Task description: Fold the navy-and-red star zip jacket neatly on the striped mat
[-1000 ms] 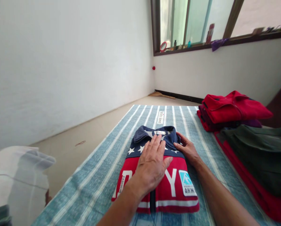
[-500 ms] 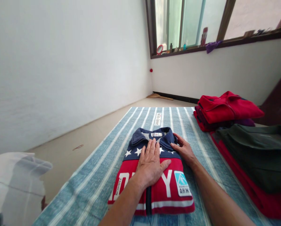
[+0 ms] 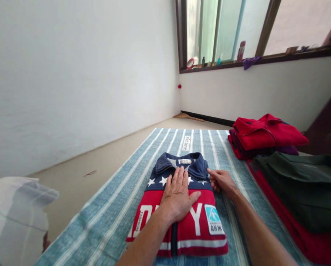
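Your left hand point(image 3: 178, 197) lay flat, fingers spread, on the folded shirt point(image 3: 179, 207); your right hand point(image 3: 222, 181), fingers curled, touched its edge at three o'clock.

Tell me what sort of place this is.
Most likely a room in a home, used for folding laundry: a folded jacket lies on a striped mat on the floor, folded clothes are stacked beside it, and toiletries line the windowsill.

white walls point(image 3: 71, 74), window point(image 3: 229, 29), beige floor point(image 3: 98, 162)
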`<act>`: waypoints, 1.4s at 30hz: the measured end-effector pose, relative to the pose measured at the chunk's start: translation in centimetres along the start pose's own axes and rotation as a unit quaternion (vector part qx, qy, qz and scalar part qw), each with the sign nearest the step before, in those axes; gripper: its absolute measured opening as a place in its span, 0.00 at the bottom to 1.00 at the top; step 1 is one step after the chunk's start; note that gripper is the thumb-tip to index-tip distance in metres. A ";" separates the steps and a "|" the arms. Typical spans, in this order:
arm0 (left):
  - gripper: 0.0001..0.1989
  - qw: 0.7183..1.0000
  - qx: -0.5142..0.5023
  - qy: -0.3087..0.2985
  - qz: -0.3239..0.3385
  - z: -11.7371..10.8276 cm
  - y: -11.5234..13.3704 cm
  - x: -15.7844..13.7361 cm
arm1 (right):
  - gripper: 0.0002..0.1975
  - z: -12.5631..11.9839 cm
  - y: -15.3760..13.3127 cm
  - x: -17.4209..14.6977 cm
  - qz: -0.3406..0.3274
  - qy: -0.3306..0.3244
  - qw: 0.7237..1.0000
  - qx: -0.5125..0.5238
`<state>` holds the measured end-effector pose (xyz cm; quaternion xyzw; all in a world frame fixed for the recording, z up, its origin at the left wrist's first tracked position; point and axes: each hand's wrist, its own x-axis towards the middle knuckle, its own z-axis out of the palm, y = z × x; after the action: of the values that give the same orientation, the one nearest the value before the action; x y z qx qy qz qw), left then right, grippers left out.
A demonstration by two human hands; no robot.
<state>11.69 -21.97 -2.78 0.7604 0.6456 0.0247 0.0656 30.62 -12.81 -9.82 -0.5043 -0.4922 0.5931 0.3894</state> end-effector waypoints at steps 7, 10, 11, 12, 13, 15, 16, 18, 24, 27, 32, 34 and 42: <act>0.39 1.000 0.008 0.008 0.001 0.4 -0.2 0.1 | 0.27 -1.5 -0.3 -1.2 0.062 -0.221 0.972 -0.053; 0.40 1.000 0.010 -0.005 -0.003 0.2 0.0 0.1 | 0.25 -1.4 0.0 -1.0 0.051 -0.249 0.967 -0.014; 0.40 1.000 0.008 -0.008 -0.004 0.1 0.0 0.1 | 0.24 -1.4 0.1 -1.0 0.045 -0.251 0.967 0.005; 0.40 1.000 0.006 -0.011 -0.005 0.0 0.1 0.0 | 0.23 -1.3 0.1 -0.9 0.040 -0.250 0.967 0.024; 0.40 1.000 0.004 -0.012 -0.006 0.0 0.1 0.0 | 0.23 -1.2 0.2 -0.8 0.035 -0.248 0.967 0.043; 0.41 1.000 0.002 -0.014 -0.006 -0.1 0.2 0.0 | 0.22 -1.1 0.2 -0.8 0.027 -0.247 0.966 0.070; 0.41 1.000 0.002 -0.014 -0.005 -0.1 0.2 0.0 | 0.22 -1.1 0.3 -0.8 0.025 -0.246 0.966 0.079; 0.40 1.000 0.004 -0.016 -0.004 -0.1 0.3 0.0 | 0.21 -1.0 0.3 -0.8 0.025 -0.239 0.966 0.092; 0.41 1.000 0.009 -0.022 -0.004 0.0 0.3 -0.1 | 0.22 -0.1 0.2 -0.7 0.069 -0.173 0.969 0.165; 0.41 1.000 0.014 -0.004 0.001 0.5 0.1 0.0 | 0.21 0.3 0.3 -0.5 0.071 -0.147 0.967 0.196; 0.39 0.999 0.029 0.019 0.007 1.4 -0.3 0.2 | 0.18 0.1 0.7 -0.3 0.054 -0.156 0.963 0.213; 0.39 0.999 0.030 0.023 0.007 1.5 -0.3 0.2 | 0.17 0.0 0.7 -0.4 0.054 -0.159 0.960 0.222; 0.41 1.000 0.016 0.012 0.009 1.3 -0.2 0.2 | 0.19 0.4 0.7 -0.4 0.068 -0.125 0.960 0.240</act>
<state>11.64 -21.86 -4.10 0.7666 0.6400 0.0240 0.0456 30.31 -13.40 -10.41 -0.3497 -0.3443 0.7777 0.3929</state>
